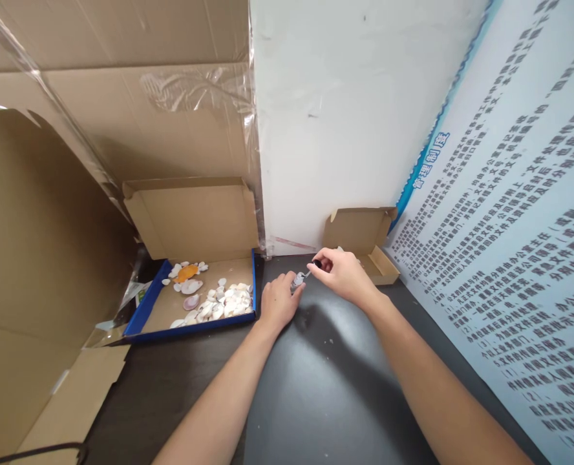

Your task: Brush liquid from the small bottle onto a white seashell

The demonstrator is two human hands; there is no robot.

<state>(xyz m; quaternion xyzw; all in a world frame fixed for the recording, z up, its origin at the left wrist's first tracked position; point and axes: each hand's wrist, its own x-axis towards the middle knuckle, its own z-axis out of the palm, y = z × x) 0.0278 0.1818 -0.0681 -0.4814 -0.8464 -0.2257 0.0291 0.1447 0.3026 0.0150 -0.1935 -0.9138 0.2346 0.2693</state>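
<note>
My left hand (277, 300) rests on the dark table, its fingers curled round a small clear bottle (297, 282). My right hand (341, 274) is just to the right of it, pinching a small black cap (317, 263) with a thin brush stem that reaches down to the bottle's mouth. The two hands almost touch. To the left lies a blue-edged cardboard box (146, 309), lid open, holding several white seashells (222, 302) and one orange shell (188, 272).
A smaller open cardboard box (381, 266) stands behind my right hand against the white wall. A printed poster (510, 258) lines the right side. Large cardboard sheets (35, 258) wall off the left and back. A dark table (326, 387) stretches toward me.
</note>
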